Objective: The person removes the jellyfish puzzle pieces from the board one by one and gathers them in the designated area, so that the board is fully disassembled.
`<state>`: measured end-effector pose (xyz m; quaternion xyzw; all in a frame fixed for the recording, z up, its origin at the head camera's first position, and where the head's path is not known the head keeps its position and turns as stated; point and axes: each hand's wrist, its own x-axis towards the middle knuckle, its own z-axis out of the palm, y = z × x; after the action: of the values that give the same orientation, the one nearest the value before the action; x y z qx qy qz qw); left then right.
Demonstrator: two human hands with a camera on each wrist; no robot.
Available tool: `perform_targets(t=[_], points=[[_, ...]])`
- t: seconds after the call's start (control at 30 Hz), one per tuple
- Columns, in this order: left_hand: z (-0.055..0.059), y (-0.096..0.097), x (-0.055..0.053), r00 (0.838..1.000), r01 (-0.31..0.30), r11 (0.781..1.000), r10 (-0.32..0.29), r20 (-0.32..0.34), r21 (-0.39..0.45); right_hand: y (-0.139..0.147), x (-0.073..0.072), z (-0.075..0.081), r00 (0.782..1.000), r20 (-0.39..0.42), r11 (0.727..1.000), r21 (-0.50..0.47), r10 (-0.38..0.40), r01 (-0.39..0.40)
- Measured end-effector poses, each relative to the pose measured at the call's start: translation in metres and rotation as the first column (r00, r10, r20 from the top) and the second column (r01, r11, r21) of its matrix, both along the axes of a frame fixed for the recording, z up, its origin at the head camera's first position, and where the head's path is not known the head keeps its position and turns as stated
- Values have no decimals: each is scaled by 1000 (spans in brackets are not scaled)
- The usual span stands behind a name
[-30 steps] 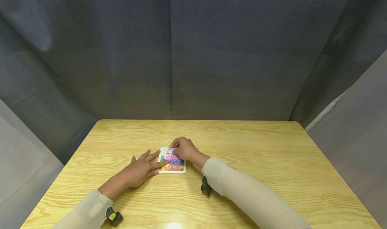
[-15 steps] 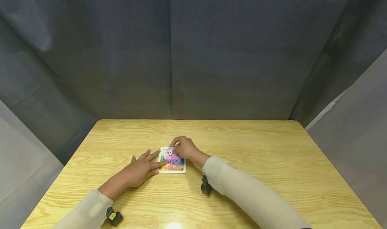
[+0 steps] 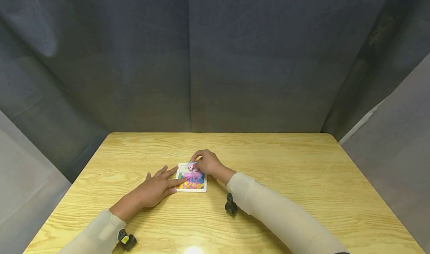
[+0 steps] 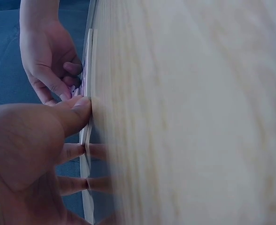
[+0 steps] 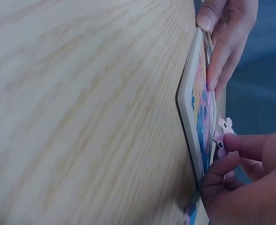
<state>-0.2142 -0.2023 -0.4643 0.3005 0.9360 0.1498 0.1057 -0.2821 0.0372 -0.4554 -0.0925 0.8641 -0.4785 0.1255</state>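
A small picture puzzle in a white tray [image 3: 191, 191] lies on the table, its fitted part pink, blue and yellow. The upper-left part of the tray shows bare and pale. My left hand [image 3: 152, 190] rests at the tray's left side, fingers spread; one straight finger reaches onto the picture and the thumb touches the near-left edge. My right hand [image 3: 209, 162] pinches a pink puzzle piece [image 5: 220, 144] between thumb and fingers over the tray's far side. In the right wrist view the piece stands tilted above the picture. The right fingers hide the far-right part.
The wood-grain table [image 3: 302, 187] spreads out around the tray. Dark cloth [image 3: 255, 60] hangs behind its far edge. In the right wrist view a blue and pink bit [image 5: 189, 214], perhaps another piece, lies on the table beside the tray, partly behind my right hand.
My right hand has shifted slightly away and to the right, bringing the pink puzzle piece up from the picture. My left hand has stayed in place.
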Motion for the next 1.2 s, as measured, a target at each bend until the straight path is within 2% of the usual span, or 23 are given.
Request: perform_targets(t=[0.4,0.67,0.87,1.0,1.2], points=[[-3,-1,-1,1000,-8,1000,8,-7,-10,18,-5,0,1000,-29,999,49,2,0],[-2,-1,0,1000,3,1000,-3,-8,-2,36,-6,1,999,40,1000,13,2,-2],[-2,-1,1,1000,3,1000,-3,-7,7,51,-6,4,998,64,1000,-24,-3,5],[-2,-1,1,1000,-2,1000,2,-2,8,59,-5,3,998,59,1000,-24,-11,12],[-1,0,1,1000,-6,1000,6,1,6,71,-4,3,1000,-6,998,54,-15,15]])
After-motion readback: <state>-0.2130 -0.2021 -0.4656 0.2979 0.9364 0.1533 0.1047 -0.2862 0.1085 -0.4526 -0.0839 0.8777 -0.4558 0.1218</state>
